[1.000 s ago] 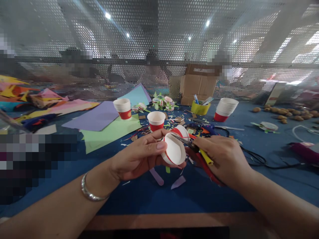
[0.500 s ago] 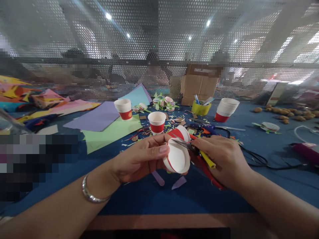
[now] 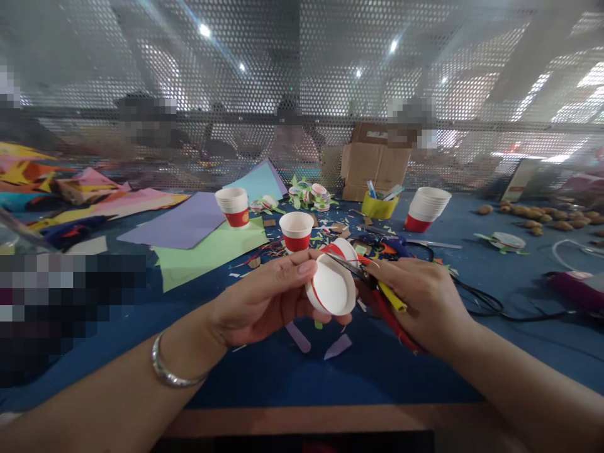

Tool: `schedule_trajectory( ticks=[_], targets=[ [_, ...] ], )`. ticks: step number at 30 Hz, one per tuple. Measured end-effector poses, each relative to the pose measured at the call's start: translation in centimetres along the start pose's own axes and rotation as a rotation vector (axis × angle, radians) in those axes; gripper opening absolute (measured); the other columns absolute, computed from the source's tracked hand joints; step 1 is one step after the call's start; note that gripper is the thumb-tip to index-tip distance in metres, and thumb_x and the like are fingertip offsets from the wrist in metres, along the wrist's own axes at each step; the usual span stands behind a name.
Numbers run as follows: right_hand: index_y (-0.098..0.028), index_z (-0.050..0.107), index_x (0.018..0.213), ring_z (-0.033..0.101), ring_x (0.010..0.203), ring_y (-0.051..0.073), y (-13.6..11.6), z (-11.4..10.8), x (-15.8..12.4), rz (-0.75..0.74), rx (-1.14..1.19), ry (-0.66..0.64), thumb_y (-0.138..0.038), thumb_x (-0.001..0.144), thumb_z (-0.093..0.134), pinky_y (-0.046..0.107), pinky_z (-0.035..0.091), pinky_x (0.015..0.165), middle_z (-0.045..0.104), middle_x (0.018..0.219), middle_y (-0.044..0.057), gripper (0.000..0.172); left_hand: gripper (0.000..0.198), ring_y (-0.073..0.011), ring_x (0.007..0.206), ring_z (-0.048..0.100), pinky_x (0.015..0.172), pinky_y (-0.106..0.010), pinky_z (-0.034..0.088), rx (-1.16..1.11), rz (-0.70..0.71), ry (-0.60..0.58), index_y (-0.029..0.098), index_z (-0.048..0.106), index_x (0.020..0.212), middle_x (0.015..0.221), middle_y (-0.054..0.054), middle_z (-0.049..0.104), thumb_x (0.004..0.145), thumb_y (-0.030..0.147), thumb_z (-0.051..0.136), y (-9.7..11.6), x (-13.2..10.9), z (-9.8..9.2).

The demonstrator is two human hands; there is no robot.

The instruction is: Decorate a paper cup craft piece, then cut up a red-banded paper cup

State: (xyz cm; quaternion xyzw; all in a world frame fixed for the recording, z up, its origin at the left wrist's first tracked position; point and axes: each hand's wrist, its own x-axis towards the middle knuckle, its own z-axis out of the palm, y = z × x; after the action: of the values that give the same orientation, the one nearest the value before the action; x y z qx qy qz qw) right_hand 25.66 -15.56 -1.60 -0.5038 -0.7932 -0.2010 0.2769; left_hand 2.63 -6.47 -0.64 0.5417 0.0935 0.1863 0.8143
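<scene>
My left hand (image 3: 268,292) grips the cut-off bottom of a paper cup (image 3: 334,288), its white hollow facing me and a thin red band along its side. In my right hand (image 3: 425,302) is a pair of scissors (image 3: 392,297) with red and yellow handles; the blades lie at the upper edge of the cup bottom. Just behind them a red and white cut cup piece (image 3: 346,249) shows partly. Farther back stands a whole red and white paper cup (image 3: 296,233). Purple paper scraps (image 3: 338,346) lie below my hands.
Stacked cups stand at left (image 3: 233,207) and right (image 3: 427,209). Purple paper (image 3: 177,220) and green paper (image 3: 202,255) lie at left. Behind are a yellow pen holder (image 3: 379,206), a cardboard box (image 3: 375,167) and small paper turtles (image 3: 311,195). A black cable (image 3: 491,305) runs at right.
The cup bottom has tilted and risen slightly in my left hand, with more fingertips showing under it. The scissors stay at its upper edge, and both hands have shifted slightly left.
</scene>
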Motion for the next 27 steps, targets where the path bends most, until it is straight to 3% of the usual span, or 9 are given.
schedule_trajectory(
  ticks=[3,6,13,23,27],
  targets=[
    [-0.019,0.069,0.084,0.059,0.052,0.016,0.04,0.1,-0.02,0.03,-0.007,0.008,-0.013,0.085,0.052,0.027,0.037,0.052,0.068,0.063,0.002,0.017,0.059,-0.0215,0.093,0.073,0.076,-0.023,0.057,-0.001,0.003,0.018,0.016,0.057,0.124,0.111,-0.012,0.069,0.078,0.043,0.081,0.12,-0.2,-0.02],
    [-0.018,0.07,0.086,0.061,0.053,0.017,0.13,0.22,-0.1,0.035,-0.025,0.014,-0.013,0.085,0.054,0.028,0.036,0.051,0.07,0.064,0.003,0.017,0.061,-0.019,0.092,0.073,0.077,-0.022,0.057,0.044,0.021,0.023,0.018,0.055,0.121,0.109,-0.008,0.069,0.07,0.027,0.088,0.09,-0.37,0.0],
    [-0.018,0.071,0.087,0.062,0.056,0.015,0.35,0.53,-0.1,0.046,0.045,-0.008,-0.015,0.086,0.059,0.026,0.038,0.054,0.071,0.068,0.004,0.012,0.051,-0.0155,0.087,0.074,0.08,-0.023,0.058,0.042,0.043,0.048,0.019,0.055,0.117,0.103,-0.004,0.071,0.076,0.018,0.084,-0.08,-0.28,0.06],
    [-0.017,0.067,0.08,0.053,0.052,0.015,0.0,0.43,0.33,0.009,0.047,0.009,-0.021,0.091,0.059,0.027,0.037,0.053,0.064,0.063,0.001,0.013,0.049,-0.0188,0.092,0.073,0.077,-0.026,0.058,0.112,-0.006,0.032,0.018,0.056,0.117,0.105,-0.007,0.07,0.077,0.023,0.084,-0.35,-0.39,-0.25],
    [-0.016,0.07,0.086,0.058,0.054,0.017,0.1,0.24,0.17,-0.01,0.015,-0.001,-0.014,0.085,0.058,0.028,0.038,0.054,0.068,0.065,0.002,0.012,0.051,-0.0168,0.087,0.075,0.07,-0.019,0.056,0.063,0.002,-0.001,0.017,0.057,0.119,0.103,-0.007,0.071,0.077,0.022,0.084,-0.36,-0.34,-0.36]
  ],
)
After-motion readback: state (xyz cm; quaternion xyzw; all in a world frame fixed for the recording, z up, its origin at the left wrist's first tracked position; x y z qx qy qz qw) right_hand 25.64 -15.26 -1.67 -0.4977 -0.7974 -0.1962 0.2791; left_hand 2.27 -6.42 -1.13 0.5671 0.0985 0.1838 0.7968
